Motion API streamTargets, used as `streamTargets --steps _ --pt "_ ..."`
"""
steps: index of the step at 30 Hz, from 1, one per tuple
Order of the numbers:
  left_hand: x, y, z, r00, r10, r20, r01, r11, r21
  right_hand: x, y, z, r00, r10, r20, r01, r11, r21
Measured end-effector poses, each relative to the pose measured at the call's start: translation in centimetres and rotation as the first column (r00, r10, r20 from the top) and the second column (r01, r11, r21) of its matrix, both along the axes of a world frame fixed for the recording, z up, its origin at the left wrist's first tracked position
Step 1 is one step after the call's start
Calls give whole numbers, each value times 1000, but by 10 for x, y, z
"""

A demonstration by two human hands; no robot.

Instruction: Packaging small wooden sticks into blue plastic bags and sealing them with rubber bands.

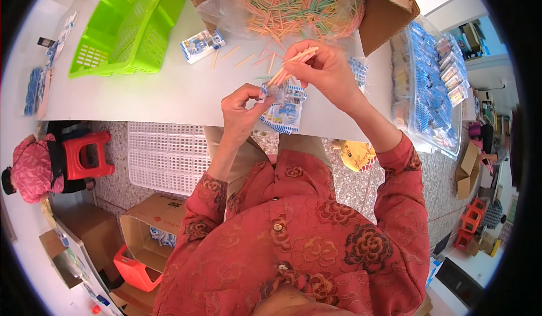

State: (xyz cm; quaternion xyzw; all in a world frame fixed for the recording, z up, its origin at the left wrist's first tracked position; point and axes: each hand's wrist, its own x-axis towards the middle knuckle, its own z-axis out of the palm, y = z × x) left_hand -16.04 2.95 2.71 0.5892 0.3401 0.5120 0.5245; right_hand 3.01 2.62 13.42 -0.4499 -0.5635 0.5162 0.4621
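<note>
Nearest the head camera, a red flowered jacket (305,242) filled the six o'clock area. Above it, the left hand (243,110) pinched the mouth of a small blue-and-white packet (284,110) — fingers closed on its edge. At one o'clock from it, the right hand (324,70) gripped a bundle of thin coloured sticks (291,67), their tips entering the packet. At twelve o'clock a cardboard box (389,11) held a clear bag of loose sticks (299,5). A green basket (132,25) stood at ten o'clock, a similar packet (200,46) beside it — stacked blue packets (432,90) lay at three o'clock.
</note>
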Motion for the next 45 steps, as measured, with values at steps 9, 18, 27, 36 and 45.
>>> streamTargets --steps 9,18,27,36,45 --pt "6 3 2 1000 -9 -1 9 997 -73 -5 -3 10 932 47 359 -116 978 171" --pt "6 3 9 1000 -12 -11 11 995 -98 -7 5 6 941 76 330 -126 983 132" --pt "10 13 -2 999 -23 -29 20 994 -105 -2 24 -5 979 18 203 -44 991 123" --pt "12 17 1 1000 13 -24 -16 992 -126 -4 26 0 934 -124 334 20 955 297" --pt "10 18 3 994 -9 -109 1 998 -70 -11 32 -22 898 69 435 -138 982 129"
